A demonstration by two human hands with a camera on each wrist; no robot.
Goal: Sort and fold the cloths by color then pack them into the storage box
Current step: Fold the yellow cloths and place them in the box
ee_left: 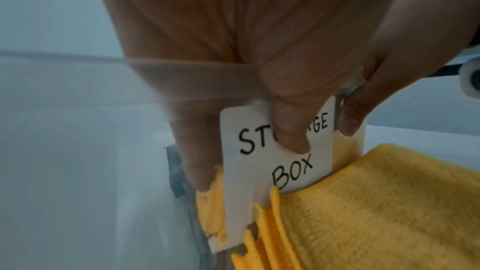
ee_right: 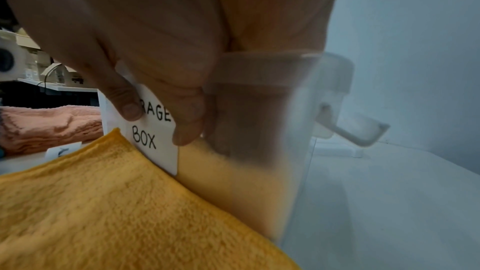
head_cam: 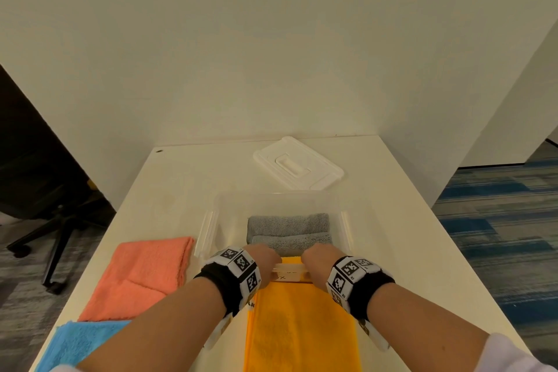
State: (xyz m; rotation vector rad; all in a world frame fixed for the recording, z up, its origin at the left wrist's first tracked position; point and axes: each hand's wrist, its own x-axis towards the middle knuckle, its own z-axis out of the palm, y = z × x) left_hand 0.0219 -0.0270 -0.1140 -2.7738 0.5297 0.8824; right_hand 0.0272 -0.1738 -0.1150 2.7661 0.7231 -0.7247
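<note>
The white table (head_cam: 169,190) carries everything. On it, the yellow cloth (head_cam: 302,332) lies nearest the person, folded long, its far end running up against the clear storage box (head_cam: 211,229). Folded grey cloths (head_cam: 288,229) already sit inside the box; the white lid (head_cam: 297,164) rests behind it, off. A folded coral cloth (head_cam: 142,272) and a blue cloth (head_cam: 81,341) wait at the left.

Both hands clasp the box's near wall. The left hand (head_cam: 265,257) and right hand (head_cam: 317,255) each hook fingers inside the rim, thumbs pressing the outer face.

To do this well, I judge both hands should pull or lift evenly so the box does not skew or drag the cloth's layers apart.

Only the wrist views show the "STORAGE BOX" label (ee_left: 275,155) and the yellow cloth's stacked edges; only the head view shows the lid.
</note>
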